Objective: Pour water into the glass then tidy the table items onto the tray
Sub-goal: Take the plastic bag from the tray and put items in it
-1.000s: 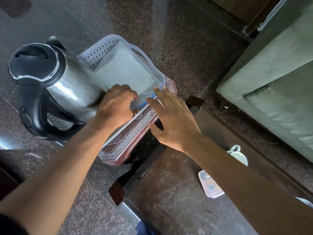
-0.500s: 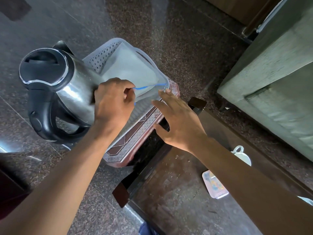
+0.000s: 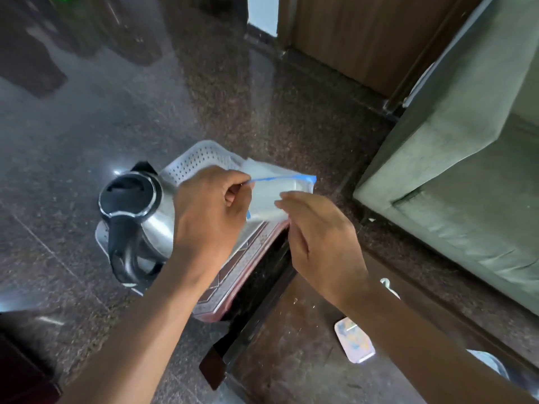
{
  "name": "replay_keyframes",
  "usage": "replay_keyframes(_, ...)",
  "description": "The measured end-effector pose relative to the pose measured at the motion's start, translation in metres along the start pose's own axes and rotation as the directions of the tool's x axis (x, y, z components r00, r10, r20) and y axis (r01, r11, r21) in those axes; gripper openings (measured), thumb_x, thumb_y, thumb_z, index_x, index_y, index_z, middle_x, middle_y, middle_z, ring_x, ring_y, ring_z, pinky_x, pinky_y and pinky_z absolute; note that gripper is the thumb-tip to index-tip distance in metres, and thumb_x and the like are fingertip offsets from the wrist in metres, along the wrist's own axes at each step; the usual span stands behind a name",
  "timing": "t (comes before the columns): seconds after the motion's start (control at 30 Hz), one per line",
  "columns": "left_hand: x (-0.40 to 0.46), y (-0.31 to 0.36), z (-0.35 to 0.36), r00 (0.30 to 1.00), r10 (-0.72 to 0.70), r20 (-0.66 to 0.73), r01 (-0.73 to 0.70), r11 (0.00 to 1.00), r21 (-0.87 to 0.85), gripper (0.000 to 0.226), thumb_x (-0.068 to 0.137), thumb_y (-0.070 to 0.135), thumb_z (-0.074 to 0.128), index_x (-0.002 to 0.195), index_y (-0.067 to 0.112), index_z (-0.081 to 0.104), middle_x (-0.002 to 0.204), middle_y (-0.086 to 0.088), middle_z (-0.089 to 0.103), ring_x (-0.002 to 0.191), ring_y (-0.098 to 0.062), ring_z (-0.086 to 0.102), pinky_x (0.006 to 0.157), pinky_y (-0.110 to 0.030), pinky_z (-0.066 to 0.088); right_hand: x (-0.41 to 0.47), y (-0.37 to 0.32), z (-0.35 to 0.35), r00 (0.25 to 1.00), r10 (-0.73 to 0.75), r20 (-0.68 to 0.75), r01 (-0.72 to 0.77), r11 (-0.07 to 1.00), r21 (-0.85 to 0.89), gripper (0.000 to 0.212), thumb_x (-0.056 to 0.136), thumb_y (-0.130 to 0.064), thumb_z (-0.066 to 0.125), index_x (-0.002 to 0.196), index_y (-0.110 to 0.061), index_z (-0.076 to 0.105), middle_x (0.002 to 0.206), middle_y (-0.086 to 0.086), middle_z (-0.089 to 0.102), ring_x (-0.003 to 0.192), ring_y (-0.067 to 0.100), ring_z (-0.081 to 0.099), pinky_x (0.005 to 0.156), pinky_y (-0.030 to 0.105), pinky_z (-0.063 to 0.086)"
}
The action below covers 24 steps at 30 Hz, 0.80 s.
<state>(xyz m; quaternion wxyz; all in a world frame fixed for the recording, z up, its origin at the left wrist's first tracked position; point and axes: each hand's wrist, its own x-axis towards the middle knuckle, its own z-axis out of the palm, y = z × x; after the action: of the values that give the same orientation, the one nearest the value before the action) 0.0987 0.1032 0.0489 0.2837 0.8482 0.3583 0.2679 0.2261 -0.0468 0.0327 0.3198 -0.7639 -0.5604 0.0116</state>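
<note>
A: Left grip first: the left hand is curled tight, thumb and fingers pinching the blue-edged mouth of a clear zip bag.

B: And the right one?

A: The right hand comes in from the other side, fingers loosely bent, its fingertips at the bag's near face. Whether they actually press the plastic, I cannot tell.

B: Where does the bag sit?

A: Held up above the tray, tilted, with something pale and flat inside it. Behind it a white perforated basket rests on the far end of the tray.

B: The kettle?

A: A steel kettle with a black lid and handle stands upright on the tray's left part, just beside the left hand.

B: What carries the tray?

A: It sits at the far corner of a dark brown surface, hanging partly over the edge above the speckled stone floor.

B: Anything else on that surface?

A: A small pale rectangular lid or dish with a faint print lies near the right forearm, well apart from the tray. A grey-green sofa stands on the right.
</note>
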Motion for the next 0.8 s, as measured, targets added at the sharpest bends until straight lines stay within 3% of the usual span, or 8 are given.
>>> replay_keyframes(0.07,0.010,0.023,-0.015,0.999,0.043,0.034,-0.042,0.999,-0.005,0.019,0.100,0.027,0.069,0.098,0.017,0.086,0.079,0.001,0.076,0.070,-0.021,0.072,0.067,-0.047,0.063,0.015,-0.008,-0.027,0.993,-0.102,0.064,0.104,0.994,-0.029,0.048,0.074,0.017,0.066,0.118,-0.001,0.077,0.125,0.015,0.075,0.114,0.033,0.073,0.098,0.039,0.059)
replay_keyframes(0.13,0.022,0.047,-0.031,0.993,0.074,0.090,-0.074,0.997,-0.004,0.017,0.099,0.028,0.071,0.102,0.020,0.086,0.083,0.002,0.076,0.075,-0.021,0.072,0.071,-0.048,0.063,0.037,-0.016,-0.053,0.956,-0.133,0.260,0.150,0.988,-0.047,0.051,0.070,0.019,0.070,0.117,-0.001,0.077,0.126,0.016,0.076,0.113,0.035,0.075,0.092,0.043,0.063)
replay_keyframes(0.2,0.025,0.073,-0.046,0.981,0.106,0.161,-0.108,0.994,0.000,0.016,0.099,0.030,0.071,0.102,0.024,0.086,0.086,0.004,0.075,0.078,-0.019,0.072,0.073,-0.049,0.062,0.046,-0.022,-0.080,0.875,-0.084,0.477,0.148,0.984,-0.099,0.042,0.087,0.006,0.067,0.127,-0.008,0.073,0.136,0.010,0.071,0.124,0.030,0.069,0.102,0.041,0.056)
replay_keyframes(0.33,-0.003,0.132,-0.061,0.954,0.081,0.290,-0.068,0.996,-0.055,0.021,0.094,0.039,0.068,0.097,0.028,0.085,0.085,0.009,0.076,0.079,-0.012,0.073,0.078,-0.045,0.061,0.011,-0.032,-0.128,0.720,0.092,0.688,-0.001,0.991,-0.132,0.045,0.107,-0.031,0.054,0.151,-0.021,0.054,0.156,-0.001,0.055,0.144,0.016,0.049,0.119,0.027,0.033)
replay_keyframes(0.4,-0.008,0.159,-0.066,0.948,0.052,0.314,-0.027,0.996,-0.084,0.019,0.089,0.040,0.070,0.091,0.029,0.085,0.080,0.011,0.076,0.076,-0.007,0.072,0.078,-0.040,0.059,0.001,-0.042,-0.157,0.726,0.094,0.681,-0.072,0.996,-0.060,0.048,0.103,-0.033,0.058,0.149,-0.023,0.054,0.151,-0.003,0.058,0.140,0.015,0.051,0.116,0.032,0.038)
replay_keyframes(0.5,-0.004,0.203,-0.069,0.935,0.083,0.346,-0.049,0.993,-0.106,0.014,0.086,0.038,0.074,0.083,0.028,0.083,0.074,0.013,0.075,0.074,-0.007,0.070,0.076,-0.035,0.056,-0.004,-0.053,-0.208,0.763,0.117,0.636,-0.131,0.991,-0.026,0.046,0.092,-0.032,0.063,0.137,-0.024,0.058,0.132,-0.005,0.066,0.118,0.016,0.061,0.099,0.035,0.049)
replay_keyframes(0.67,0.003,0.284,-0.070,0.904,0.214,0.371,-0.206,0.977,-0.061,0.011,0.092,0.032,0.079,0.084,0.026,0.076,0.072,0.012,0.070,0.072,-0.007,0.066,0.068,-0.026,0.046,-0.018,-0.060,-0.285,0.756,0.266,0.599,-0.141,0.959,-0.248,0.025,0.086,-0.032,0.071,0.098,-0.019,0.053,0.095,0.000,0.062,0.088,0.025,0.060,0.077,0.035,0.049)
replay_keyframes(0.8,-0.007,0.343,-0.070,0.846,0.304,0.438,-0.308,0.949,-0.064,0.016,0.098,0.029,0.072,0.084,0.028,0.066,0.076,0.012,0.062,0.081,-0.015,0.065,0.077,-0.036,0.049,-0.044,-0.061,-0.333,0.758,0.325,0.566,-0.145,0.929,-0.339,0.026,0.089,-0.030,0.071,0.104,-0.011,0.063,0.111,0.010,0.067,0.101,0.030,0.065,0.084,0.040,0.052)
